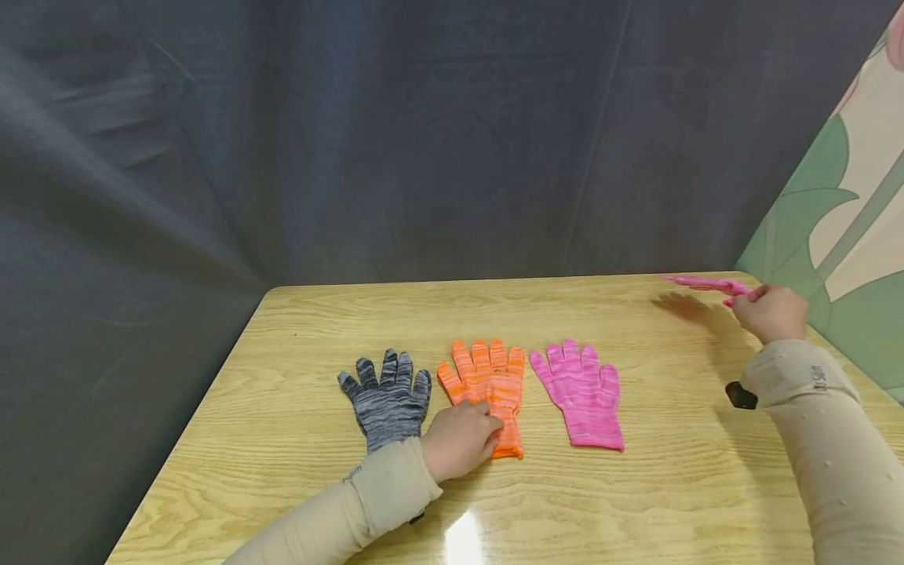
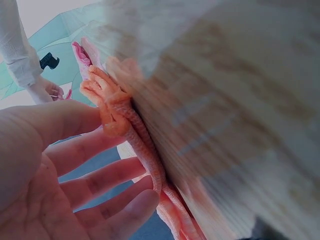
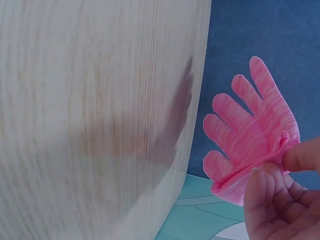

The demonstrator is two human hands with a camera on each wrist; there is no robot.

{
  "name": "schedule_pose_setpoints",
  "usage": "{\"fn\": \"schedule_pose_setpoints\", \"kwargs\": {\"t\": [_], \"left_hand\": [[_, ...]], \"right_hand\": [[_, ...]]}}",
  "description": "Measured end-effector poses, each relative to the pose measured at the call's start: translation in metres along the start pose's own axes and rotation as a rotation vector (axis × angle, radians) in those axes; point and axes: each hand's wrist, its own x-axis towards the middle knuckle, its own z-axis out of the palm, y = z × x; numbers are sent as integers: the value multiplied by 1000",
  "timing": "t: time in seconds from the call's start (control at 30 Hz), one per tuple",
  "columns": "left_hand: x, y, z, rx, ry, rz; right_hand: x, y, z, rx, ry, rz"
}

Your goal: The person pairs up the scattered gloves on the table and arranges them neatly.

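Note:
At the table's far right, my right hand [image 1: 771, 314] holds a pink knit glove [image 3: 245, 130] up off the surface. Thumb and fingers pinch its cuff, and the glove's fingers spread away from me. My left hand [image 1: 461, 438] is over the lower part of an orange knit glove [image 1: 487, 375] lying flat, fingers pointing away. Its fabric is puckered beside my fingertips; in the left wrist view the thumb and index finger pinch a fold [image 2: 116, 122], the other fingers loosely bent along it. A second pink glove [image 1: 581, 388] lies to the right, a grey-black glove [image 1: 387, 402] to the left.
The gloves lie on a wood-grain table [image 1: 318, 322]. A dark cloth [image 1: 438, 141] hangs behind it and along the left side. On the right stands a panel with a green leaf pattern [image 1: 812, 204]. The left sleeve [image 1: 391, 486] overlaps the grey-black glove's cuff.

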Motion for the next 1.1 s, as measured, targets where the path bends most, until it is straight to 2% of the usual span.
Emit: {"fn": "schedule_pose_setpoints", "kwargs": {"t": [0.27,0.77,1.1], "left_hand": [[0,0,-2,-3,-8,1],[0,0,-1,-2,1,2],[-1,0,-2,2,4,0]], "right_hand": [[-3,-4,-3,2,4,-12],[-6,-9,-6,25,-37,34],[-6,-13,-7,39,-39,22]]}}
